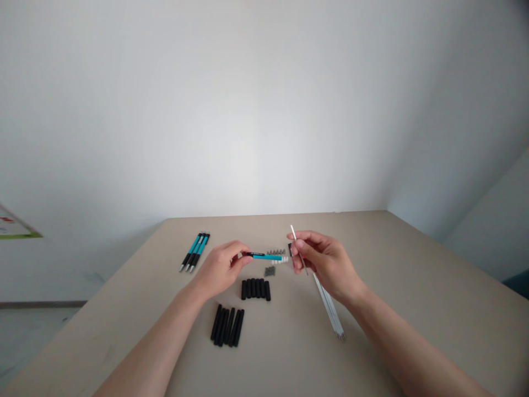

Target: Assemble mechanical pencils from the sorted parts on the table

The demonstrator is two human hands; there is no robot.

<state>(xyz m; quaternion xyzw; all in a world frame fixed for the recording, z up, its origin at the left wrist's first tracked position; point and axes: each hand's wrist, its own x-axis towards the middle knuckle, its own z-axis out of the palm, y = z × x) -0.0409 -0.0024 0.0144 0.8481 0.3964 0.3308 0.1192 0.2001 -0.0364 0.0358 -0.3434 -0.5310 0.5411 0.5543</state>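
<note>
My left hand point(221, 267) pinches a teal pen barrel point(266, 257) with a black clip, held level above the table and pointing right. My right hand point(320, 258) is closed on a thin white refill point(296, 241) that stands tilted, its tip up near the barrel's open end. The two hands sit close together over the middle of the beige table point(413, 286).
Three finished teal-and-black pens point(195, 251) lie at the left. A row of short black grips point(255, 289) and a row of longer black tubes point(227, 326) lie near me. Small silver tips point(276, 252), springs point(269, 271) and white refills point(330, 309) lie on the table.
</note>
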